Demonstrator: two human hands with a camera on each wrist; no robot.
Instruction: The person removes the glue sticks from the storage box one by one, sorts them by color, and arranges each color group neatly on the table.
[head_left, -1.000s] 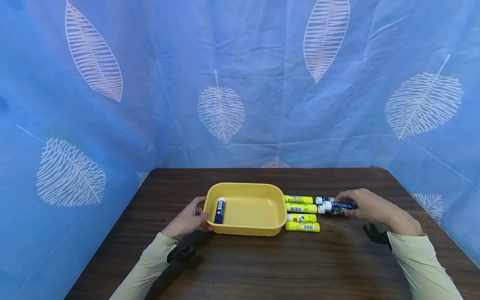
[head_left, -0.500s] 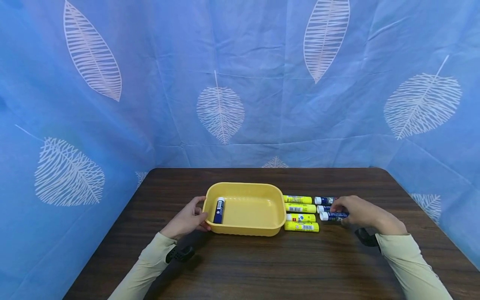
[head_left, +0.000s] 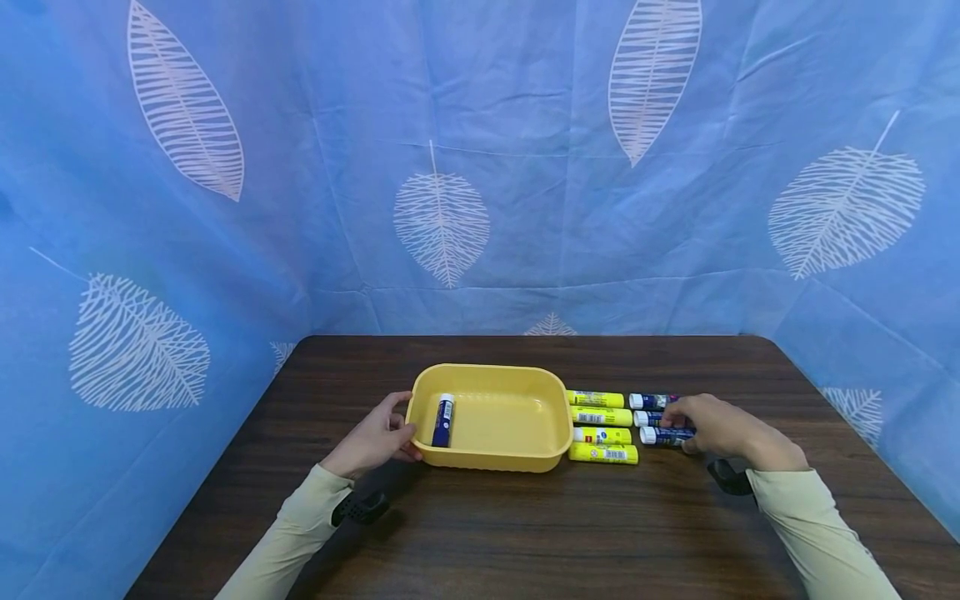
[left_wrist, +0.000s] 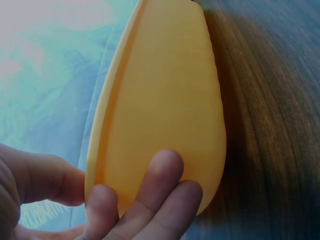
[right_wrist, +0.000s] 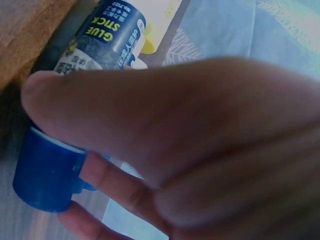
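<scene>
A yellow plastic tray (head_left: 491,461) stands on the table with one navy, white-capped glue stick (head_left: 442,422) lying inside at its left end. At that end my left hand (head_left: 372,439) grips the rim; in the left wrist view the thumb is at the rim and the fingertips (left_wrist: 167,164) press the outer wall. My right hand (head_left: 731,427) holds a navy glue stick (head_left: 660,436) by its blue base, between thumb and fingers. This stick lies level on or just over the table, its white cap pointing left. Two more navy glue sticks (head_left: 649,401) lie behind it, partly covered by the hand.
Several yellow glue sticks (head_left: 603,453) lie in a column between the tray and the navy ones, close against the tray's right side. The dark wooden table (head_left: 525,533) ends at a blue leaf-patterned cloth (head_left: 525,250) hanging behind and at both sides.
My right hand has moved left and nearer, bringing its navy glue stick from above the others to the front of their column. The stick inside the tray has shifted slightly right. My left hand stays put.
</scene>
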